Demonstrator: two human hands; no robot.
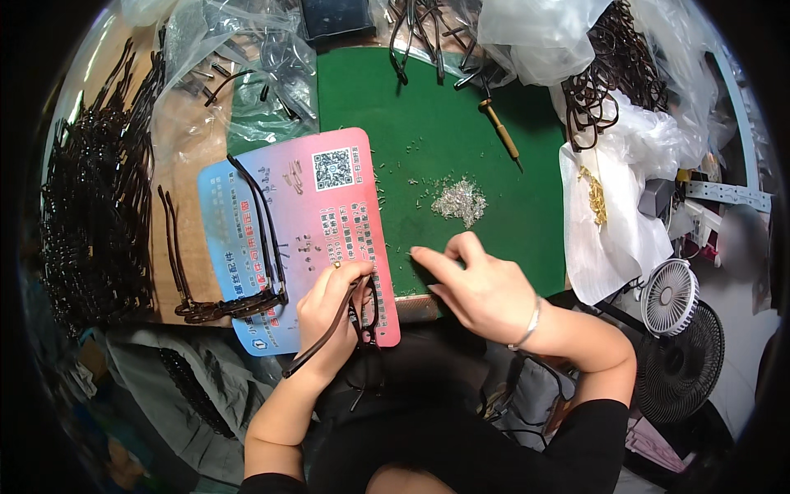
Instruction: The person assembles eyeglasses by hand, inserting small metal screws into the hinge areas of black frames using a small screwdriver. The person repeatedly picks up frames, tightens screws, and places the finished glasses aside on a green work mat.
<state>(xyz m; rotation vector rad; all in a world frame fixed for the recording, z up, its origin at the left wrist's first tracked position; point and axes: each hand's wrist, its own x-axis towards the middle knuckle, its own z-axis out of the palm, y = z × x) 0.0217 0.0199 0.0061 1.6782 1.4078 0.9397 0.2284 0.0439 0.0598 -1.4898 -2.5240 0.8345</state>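
My left hand (pixel 329 317) grips a dark brown eyeglass frame (pixel 362 309) with its temple arm trailing down to the lower left, held over the lower edge of a pink-and-blue printed card (pixel 321 206). My right hand (pixel 477 284) rests on the green mat (pixel 428 132), index finger stretched left and pressing at the mat, where tiny screws are scattered. Whether anything is pinched under the fingertip is too small to tell. A small heap of silvery screws (pixel 459 198) lies just beyond that hand.
Two finished dark frames (pixel 247 300) lie across the card's left side. Rows of dark temple arms (pixel 99 198) fill the left. A wooden-handled screwdriver (pixel 500 132) lies on the mat. Plastic bags of parts (pixel 609 74), gold hinges (pixel 594 193) on white paper and two fans (pixel 668 296) stand at the right.
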